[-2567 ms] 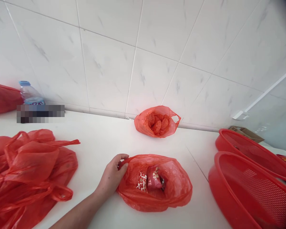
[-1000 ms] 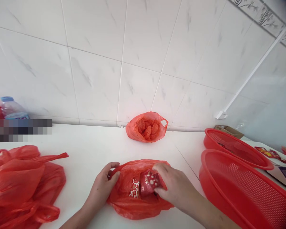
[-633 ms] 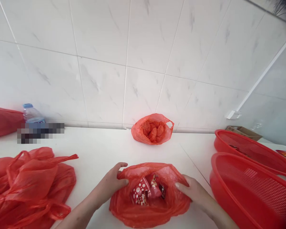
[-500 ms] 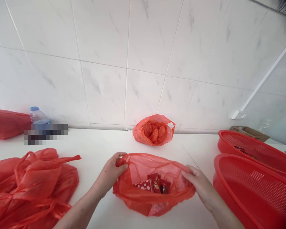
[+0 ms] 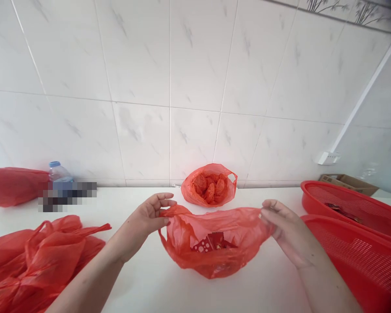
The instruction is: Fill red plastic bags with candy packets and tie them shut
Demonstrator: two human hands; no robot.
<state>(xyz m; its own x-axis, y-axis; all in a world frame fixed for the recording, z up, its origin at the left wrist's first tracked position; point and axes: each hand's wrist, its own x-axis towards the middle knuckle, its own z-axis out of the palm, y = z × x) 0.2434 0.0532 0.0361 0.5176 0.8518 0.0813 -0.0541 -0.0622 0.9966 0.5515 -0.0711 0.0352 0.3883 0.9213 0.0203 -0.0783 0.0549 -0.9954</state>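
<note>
Between my hands is a thin red plastic bag (image 5: 215, 267), its mouth spread toward me. Several small red packets (image 5: 217, 240) lie inside, one with white dots; the bag's front edge hides their lower parts. My left hand (image 5: 151, 215) pinches the bag's left rim between thumb and fingers. On the opposite side, my right hand (image 5: 278, 221) grips the right rim, slightly blurred. Just beyond stands another red bag (image 5: 189, 191) against the wall, stuffed with crumpled red plastic bags (image 5: 211, 187).
A heap of red plastic bags (image 5: 52, 256) lies at left. Behind it are a water bottle (image 5: 57, 171) and a red bundle (image 5: 16, 184). Two red mesh baskets (image 5: 352, 248) occupy the right, with a cardboard box (image 5: 352, 184) behind. A tiled wall (image 5: 143, 139) closes off the white table (image 5: 140, 282).
Both hands have raised the bag's rim, drawing its mouth straighter and narrower. The view has tilted up slightly.
</note>
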